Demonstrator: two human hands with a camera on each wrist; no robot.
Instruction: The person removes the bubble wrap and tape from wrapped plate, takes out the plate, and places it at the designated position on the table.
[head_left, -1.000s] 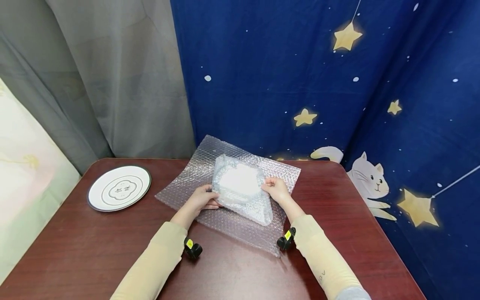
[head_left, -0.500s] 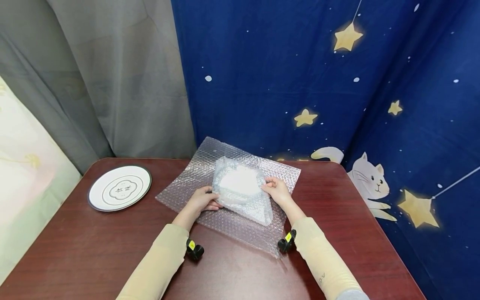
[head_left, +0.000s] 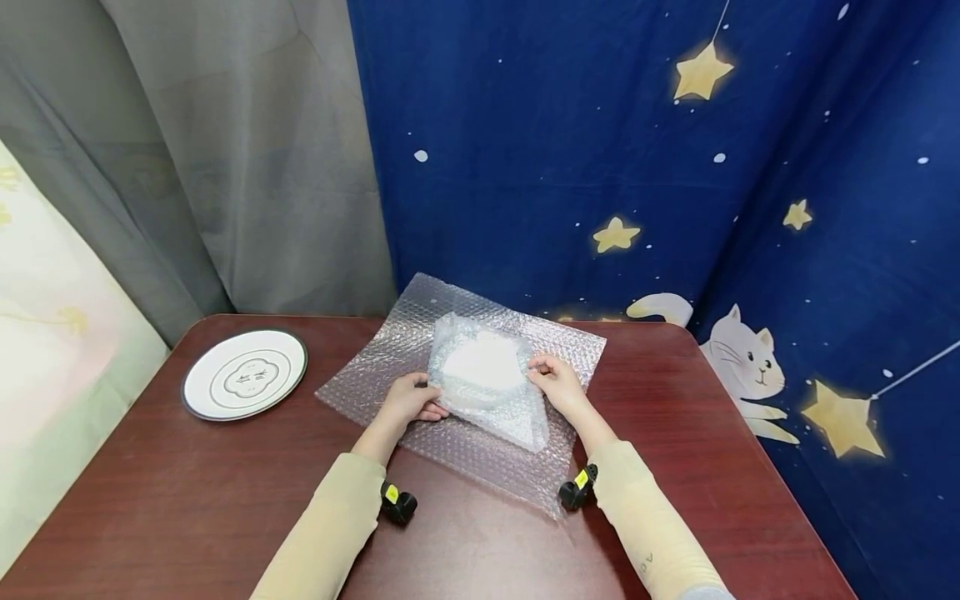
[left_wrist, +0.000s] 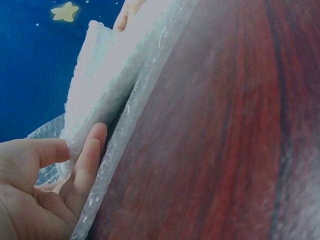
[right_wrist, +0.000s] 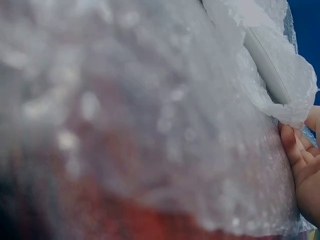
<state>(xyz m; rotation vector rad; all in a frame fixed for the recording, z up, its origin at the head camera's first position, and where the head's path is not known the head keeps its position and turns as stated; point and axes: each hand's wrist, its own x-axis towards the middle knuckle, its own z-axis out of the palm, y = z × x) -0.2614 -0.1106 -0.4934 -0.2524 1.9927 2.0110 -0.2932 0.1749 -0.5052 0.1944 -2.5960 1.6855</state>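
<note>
A white, flat bundle in bubble wrap (head_left: 487, 371) lies over a larger open sheet of clear bubble wrap (head_left: 480, 475). Through the bundle's open side, the right wrist view shows the rim of a white plate (right_wrist: 267, 70). My left hand (head_left: 408, 400) holds the bundle's left edge; in the left wrist view its thumb is on the upper side and its fingers (left_wrist: 87, 162) reach underneath. At the right edge, my right hand (head_left: 557, 385) pinches the wrap between thumb and fingers. Glare hides the bundle's middle.
Another white plate (head_left: 244, 375) with a dark rim and a central design sits on the brown table (head_left: 187, 500) at the left. Grey and blue curtains (head_left: 495, 167) hang behind the table's far edge. A small black camera is strapped to each wrist.
The scene has shifted slightly to the right in the head view. Both hands keep their hold on the bundle, which stays nearly still on the sheet.
</note>
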